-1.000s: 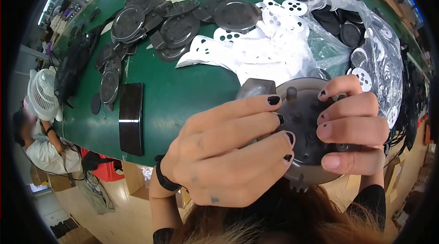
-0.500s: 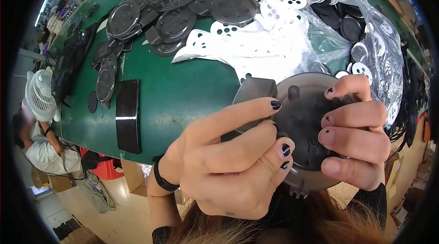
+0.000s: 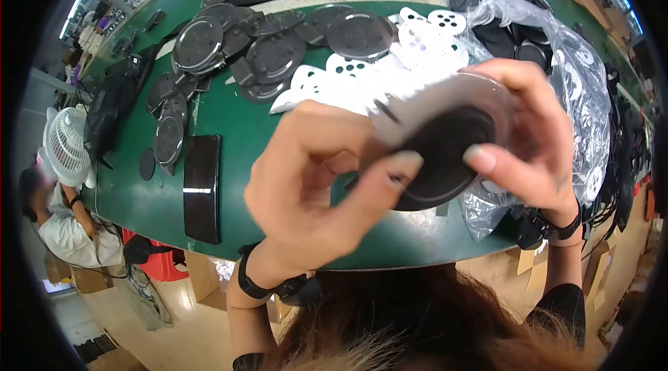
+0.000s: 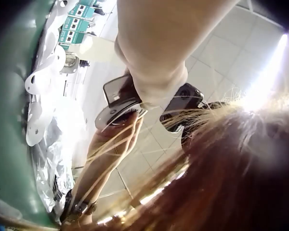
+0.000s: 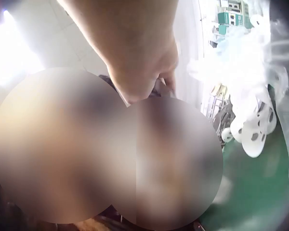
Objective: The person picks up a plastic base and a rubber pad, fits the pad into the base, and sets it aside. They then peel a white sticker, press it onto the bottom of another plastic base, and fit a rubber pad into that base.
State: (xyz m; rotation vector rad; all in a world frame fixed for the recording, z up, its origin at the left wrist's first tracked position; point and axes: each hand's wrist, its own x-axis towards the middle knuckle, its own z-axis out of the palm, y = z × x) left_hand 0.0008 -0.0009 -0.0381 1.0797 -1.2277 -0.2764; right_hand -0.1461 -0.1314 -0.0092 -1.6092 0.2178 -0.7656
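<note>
Both hands hold a round smoky-grey part (image 3: 426,108), blurred and tilted above the table, a smooth black disc (image 3: 445,155) facing the head camera. At its left edge the left hand (image 3: 313,180) has curled fingers, its thumb over the disc. The right hand (image 3: 536,131) grips the other side, thumb on the front and fingers round the far edge. In the left wrist view the part (image 4: 119,91) shows between the left hand (image 4: 159,79) and the right hand (image 4: 116,144). Much of the right wrist view is blurred below the right hand (image 5: 139,72).
Several grey round parts (image 3: 275,54) lie piled at the back left of the green table (image 3: 278,138). White sheets with holes (image 3: 348,79) lie behind the hands, a clear plastic bag (image 3: 584,100) to their right. A black phone-like slab (image 3: 202,190) lies left. Beyond, someone sits beside a fan (image 3: 67,143).
The part has turned from its studded face to the black disc and moved up over the white sheets. The left fingers have left the studded face, and both thumbs now show in front.
</note>
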